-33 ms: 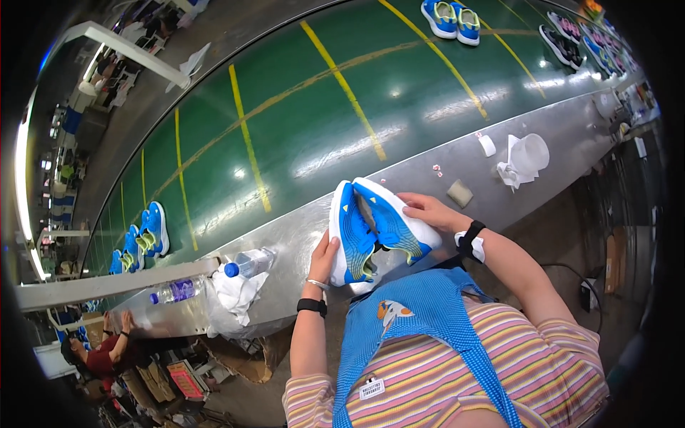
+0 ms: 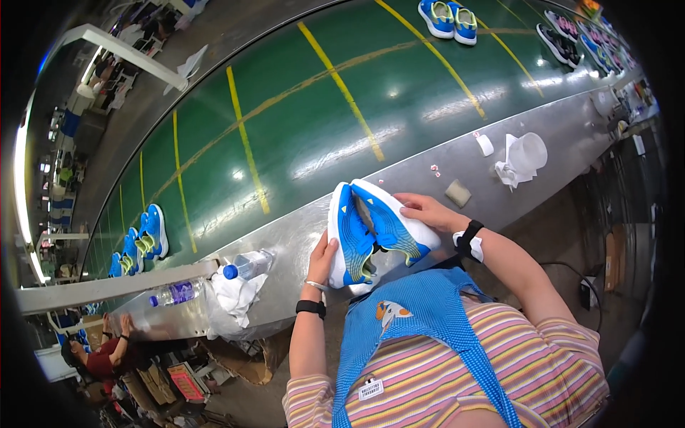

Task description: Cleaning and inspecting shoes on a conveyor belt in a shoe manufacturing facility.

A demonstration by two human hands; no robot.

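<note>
A pair of blue sneakers with white soles and yellow-green trim is held side by side before me, their toes together and pointing away. My left hand [image 2: 322,261] grips the outer side of the left sneaker [image 2: 349,232]. Round the outer edge of the right sneaker [image 2: 391,222], my right hand [image 2: 427,212] is closed, its fingers along the white sole. The two heels spread apart toward my apron. Both shoes are over the metal ledge; whether they rest on it I cannot tell. The undersides and some fingertips are hidden.
A green belt [image 2: 300,135] with yellow lines runs beyond the metal ledge [image 2: 421,153], carrying blue sneakers [image 2: 447,20] and more shoes [image 2: 146,232]. On the ledge are an eraser-like block [image 2: 457,192], a white cup [image 2: 529,151], and bottles [image 2: 246,265]. A co-worker [image 2: 107,354] stands at left.
</note>
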